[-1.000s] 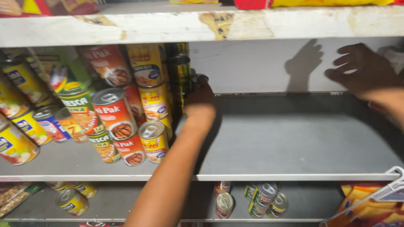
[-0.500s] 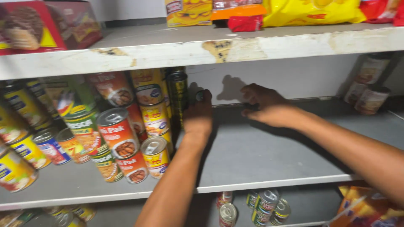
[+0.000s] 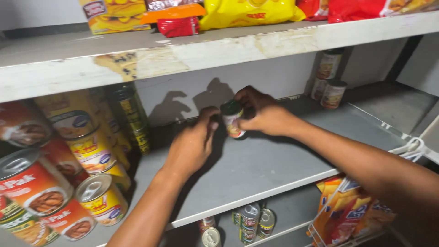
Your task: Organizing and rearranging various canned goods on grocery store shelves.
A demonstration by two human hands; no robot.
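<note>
At far left we noted stacked cans (image 3: 93, 151) lying on their sides on the grey shelf (image 3: 274, 164), red-labelled and yellow-labelled. Our left hand (image 3: 192, 144) hovered just above the shelf, fingers loosely curled, its thumb close to or touching a small jar (image 3: 232, 120); we could not tell which. Our right hand (image 3: 265, 114) gripped that green-lidded jar, held upright over the shelf's middle. Two more jars (image 3: 330, 80) stood far right, at the back.

Illumination is dim and comes from the near side. Both hands cast hard shadows on the far wall (image 3: 196, 98). The stacked cans (image 3: 55, 183) at left are motion-blurred. The shelf (image 3: 256, 169) recess at far right is dark.
</note>
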